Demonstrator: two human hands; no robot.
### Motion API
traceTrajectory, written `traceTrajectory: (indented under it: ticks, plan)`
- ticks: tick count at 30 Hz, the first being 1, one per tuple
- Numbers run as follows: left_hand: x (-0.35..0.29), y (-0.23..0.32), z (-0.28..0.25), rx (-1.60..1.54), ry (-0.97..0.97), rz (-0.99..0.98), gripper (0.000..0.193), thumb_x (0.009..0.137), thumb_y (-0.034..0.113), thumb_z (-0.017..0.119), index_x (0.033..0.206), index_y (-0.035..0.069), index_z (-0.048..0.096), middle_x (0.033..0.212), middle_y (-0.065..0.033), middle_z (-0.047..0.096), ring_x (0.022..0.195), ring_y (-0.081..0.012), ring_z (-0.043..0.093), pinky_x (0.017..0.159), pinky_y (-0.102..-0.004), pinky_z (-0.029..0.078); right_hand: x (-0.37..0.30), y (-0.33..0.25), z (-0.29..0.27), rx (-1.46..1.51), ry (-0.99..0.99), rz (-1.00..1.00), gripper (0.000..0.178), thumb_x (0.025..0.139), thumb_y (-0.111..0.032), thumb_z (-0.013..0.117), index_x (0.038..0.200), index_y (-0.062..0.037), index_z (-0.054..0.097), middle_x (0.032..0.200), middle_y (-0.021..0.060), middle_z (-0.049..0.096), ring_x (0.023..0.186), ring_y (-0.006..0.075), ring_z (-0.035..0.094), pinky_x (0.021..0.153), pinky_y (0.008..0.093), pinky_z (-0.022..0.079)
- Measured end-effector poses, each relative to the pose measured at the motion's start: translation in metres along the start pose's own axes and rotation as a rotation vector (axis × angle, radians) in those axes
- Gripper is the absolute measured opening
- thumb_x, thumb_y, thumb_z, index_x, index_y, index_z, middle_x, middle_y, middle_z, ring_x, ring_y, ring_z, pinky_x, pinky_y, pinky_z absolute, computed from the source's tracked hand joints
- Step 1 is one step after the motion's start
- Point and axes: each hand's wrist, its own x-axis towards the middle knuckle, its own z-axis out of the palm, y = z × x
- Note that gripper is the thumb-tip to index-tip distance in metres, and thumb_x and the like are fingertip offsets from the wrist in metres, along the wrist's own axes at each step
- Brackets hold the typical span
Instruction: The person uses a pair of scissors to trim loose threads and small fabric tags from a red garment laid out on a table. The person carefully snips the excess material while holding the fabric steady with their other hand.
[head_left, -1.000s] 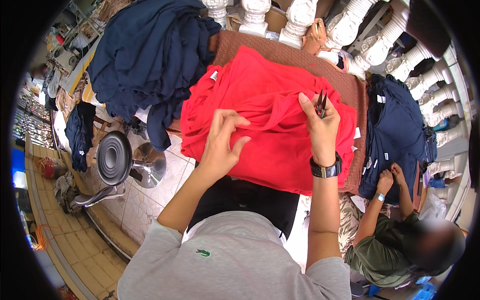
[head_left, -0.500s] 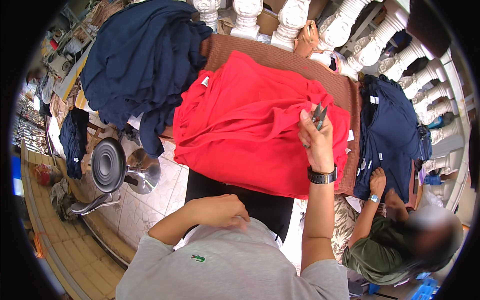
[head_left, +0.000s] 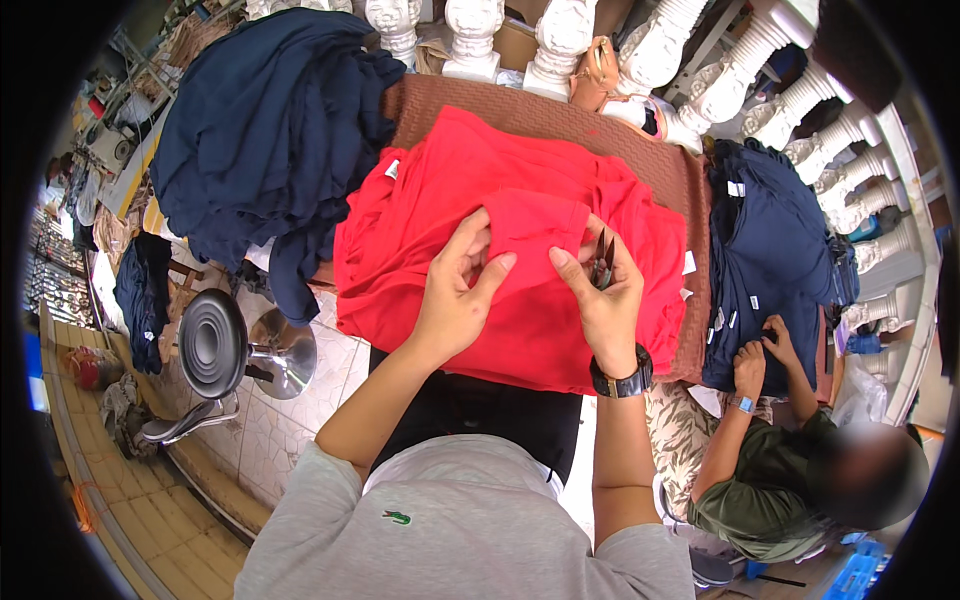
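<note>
While both forearms (head_left: 385,392) slant inward, curled hands (head_left: 456,292) pinch red cloth (head_left: 538,225), the right (head_left: 610,302) gripping snips (head_left: 601,271) too

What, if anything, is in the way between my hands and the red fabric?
Nothing visible: your left hand and right hand both hold the raised part of the red fabric. The right hand also carries small thread snips, blades pointing up, but they sit beside the raised part, not blocking the hold.

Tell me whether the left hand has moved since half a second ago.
Yes: against the brown-covered table, the left hand has moved forward, from near the grey shirt to the red cloth.
</note>
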Motion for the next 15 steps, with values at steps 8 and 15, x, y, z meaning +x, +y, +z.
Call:
traceTrajectory:
  ticks: [8,15]
  plan:
    - [0.009,0.006,-0.040,-0.262,0.168,-0.122,0.068,0.093,-0.008,0.048,0.157,0.002,0.027,0.141,-0.0154,0.056,0.130,-0.0197,0.056,0.111,-0.0328,0.043,-0.010,0.000,0.016,-0.044,-0.130,-0.005,0.024,0.092,-0.002,0.072,0.116,-0.0052,0.071,0.099,-0.0008,0.071,0.066,-0.0002,0.041,0.056,0.0183,0.032]
    - [0.000,0.016,-0.050,-0.217,0.009,-0.182,0.058,0.096,-0.002,0.052,0.152,-0.001,0.037,0.140,-0.0122,0.057,0.128,-0.0200,0.057,0.110,-0.0317,0.043,0.026,0.008,0.040,-0.159,-0.082,-0.123,0.023,0.086,0.006,0.070,0.106,-0.0047,0.071,0.101,0.0014,0.067,0.070,0.0030,0.052,0.056,0.0195,0.038]
